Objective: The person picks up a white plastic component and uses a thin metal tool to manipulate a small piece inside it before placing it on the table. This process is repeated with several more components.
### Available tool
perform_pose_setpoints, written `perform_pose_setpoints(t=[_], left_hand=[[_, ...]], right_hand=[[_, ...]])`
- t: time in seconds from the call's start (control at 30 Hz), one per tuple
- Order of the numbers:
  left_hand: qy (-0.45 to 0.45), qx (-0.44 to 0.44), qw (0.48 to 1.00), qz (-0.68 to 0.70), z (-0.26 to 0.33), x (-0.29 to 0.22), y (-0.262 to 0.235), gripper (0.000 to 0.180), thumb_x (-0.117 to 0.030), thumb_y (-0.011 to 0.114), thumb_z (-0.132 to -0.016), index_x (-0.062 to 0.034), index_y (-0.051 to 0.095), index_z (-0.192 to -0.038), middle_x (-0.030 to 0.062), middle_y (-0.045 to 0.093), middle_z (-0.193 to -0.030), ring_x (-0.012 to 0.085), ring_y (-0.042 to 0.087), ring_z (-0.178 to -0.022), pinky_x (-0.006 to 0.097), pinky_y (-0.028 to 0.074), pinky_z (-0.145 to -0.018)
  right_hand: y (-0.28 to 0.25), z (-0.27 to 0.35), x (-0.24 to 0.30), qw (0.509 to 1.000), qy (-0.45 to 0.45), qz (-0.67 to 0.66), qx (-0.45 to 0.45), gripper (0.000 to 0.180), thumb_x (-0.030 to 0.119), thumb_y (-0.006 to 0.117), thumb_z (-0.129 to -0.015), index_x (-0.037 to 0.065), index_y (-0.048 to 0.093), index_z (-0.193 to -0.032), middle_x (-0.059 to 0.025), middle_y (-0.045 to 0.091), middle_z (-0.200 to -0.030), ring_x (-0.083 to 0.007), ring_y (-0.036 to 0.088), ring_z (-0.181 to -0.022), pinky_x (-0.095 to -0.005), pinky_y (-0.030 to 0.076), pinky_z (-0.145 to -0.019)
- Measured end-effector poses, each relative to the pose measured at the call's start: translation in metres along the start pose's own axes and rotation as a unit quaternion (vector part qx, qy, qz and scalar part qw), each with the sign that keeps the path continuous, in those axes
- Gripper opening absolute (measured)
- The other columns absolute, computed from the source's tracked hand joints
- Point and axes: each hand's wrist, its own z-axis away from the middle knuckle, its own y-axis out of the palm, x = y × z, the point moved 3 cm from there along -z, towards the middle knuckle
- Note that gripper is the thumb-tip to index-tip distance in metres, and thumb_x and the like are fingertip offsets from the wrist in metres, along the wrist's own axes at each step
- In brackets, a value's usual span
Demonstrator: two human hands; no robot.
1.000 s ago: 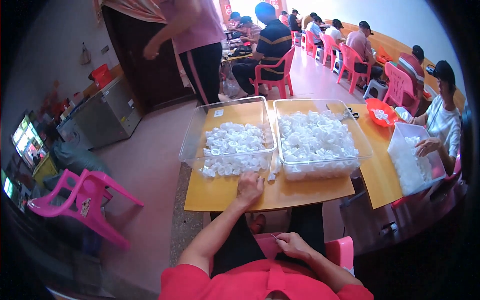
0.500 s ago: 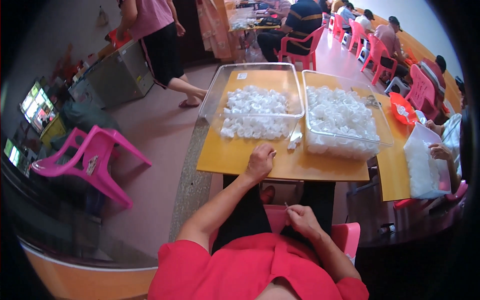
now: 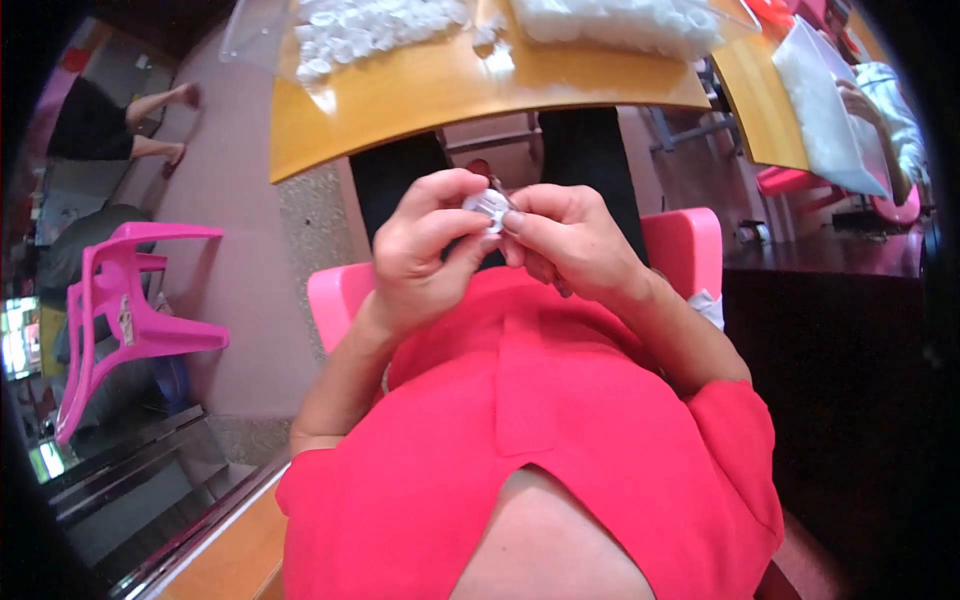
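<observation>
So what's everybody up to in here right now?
Someone in a red top is holding a small white piece between the left hand and the right hand. Clear containers of white pieces sit on the yellow table. Off to the right, a co-worker's hand is at a white bin.

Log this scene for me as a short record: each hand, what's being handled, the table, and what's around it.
Left hand: pinching a small white plastic piece
Right hand: fingers at the same piece; exact grip partly hidden
Position: both hands above the lap, short of the table
Table: yellowish top bearing tubs of white pieces
Left side: magenta chair on the floor
Right side: another person's hand at a white bin
</observation>
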Motion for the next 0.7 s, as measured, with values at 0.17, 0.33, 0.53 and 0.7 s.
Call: perform_pose_setpoints(t=[0.17, 0.33, 0.53, 0.7], left_hand=[[-0.113, -0.041, 0.969, 0.217, 0.017, 0.003, 0.009, 0.029, 0.009, 0.068, -0.078, 0.0037, 0.058, -0.105, 0.0175, 0.057, -0.115, 0.0223, 0.058, -0.104, 0.031, 0.05, -0.087], [-0.152, -0.027, 0.924, 0.35, 0.028, 0.019, 0.013, 0.032, -0.002, 0.067, -0.084, 0.0047, 0.057, -0.114, 0.0172, 0.059, -0.116, 0.0209, 0.059, -0.104, 0.031, 0.049, -0.09], [-0.299, -0.008, 0.876, 0.377, 0.045, 0.03, 0.014, 0.035, -0.008, 0.064, -0.089, 0.0038, 0.056, -0.121, 0.0126, 0.064, -0.112, 0.0165, 0.059, -0.104, 0.029, 0.049, -0.092], [-0.27, -0.016, 0.892, 0.363, 0.042, 0.029, 0.017, 0.039, -0.007, 0.063, -0.089, 0.0038, 0.053, -0.125, 0.0128, 0.063, -0.115, 0.0168, 0.059, -0.106, 0.029, 0.049, -0.092]], right_hand=[[-0.002, 0.003, -0.01, 0.999, -0.045, 0.013, 0.014, 0.015, 0.01, 0.054, -0.093, -0.001, 0.064, -0.091, -0.0017, 0.058, -0.064, -0.0037, 0.046, -0.049, -0.0179, 0.034, -0.043], [-0.003, 0.007, -0.013, 0.995, -0.07, 0.065, 0.006, 0.015, 0.009, 0.054, -0.091, -0.002, 0.063, -0.088, -0.0013, 0.057, -0.062, -0.0039, 0.047, -0.05, -0.019, 0.035, -0.044], [-0.006, 0.001, -0.016, 0.991, -0.086, 0.107, -0.001, 0.014, 0.008, 0.054, -0.091, -0.001, 0.063, -0.086, -0.0003, 0.056, -0.061, -0.0038, 0.047, -0.05, -0.0197, 0.035, -0.044], [-0.001, 0.001, -0.016, 0.994, -0.072, 0.073, -0.025, 0.018, 0.012, 0.057, -0.087, -0.002, 0.065, -0.079, 0.001, 0.054, -0.06, -0.0044, 0.049, -0.057, -0.0235, 0.038, -0.05]])
